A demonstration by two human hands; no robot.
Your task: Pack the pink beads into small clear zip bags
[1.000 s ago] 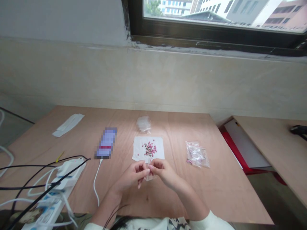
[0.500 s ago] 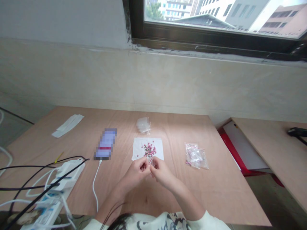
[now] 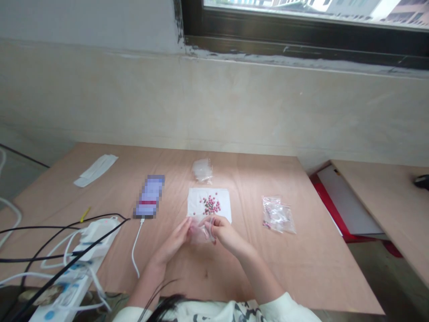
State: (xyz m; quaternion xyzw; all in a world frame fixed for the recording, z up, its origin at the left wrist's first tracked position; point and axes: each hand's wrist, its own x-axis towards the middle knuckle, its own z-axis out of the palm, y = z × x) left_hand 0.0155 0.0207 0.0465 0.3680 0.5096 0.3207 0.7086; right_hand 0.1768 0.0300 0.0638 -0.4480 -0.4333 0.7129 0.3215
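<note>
A clear plastic bag stretches between my two hands, just in front of a white sheet. My left hand pinches its left side. The fingers of my right hand are closed on its right side, by the opening. Whether anything is inside the bag is hard to make out. On the white sheet lies a loose heap of small pink beads, with a few dark bits among them. The near edge of the sheet is partly covered by my hands.
Behind the sheet lies a stack of clear bags. More bags, with pink bits inside, lie at right. A charging phone, a white folded strip and a power strip with tangled cables occupy the left.
My hands have moved apart, and the bag, bunched between my fingers before, is now spread open to view. The camera has tilted slightly downward.
</note>
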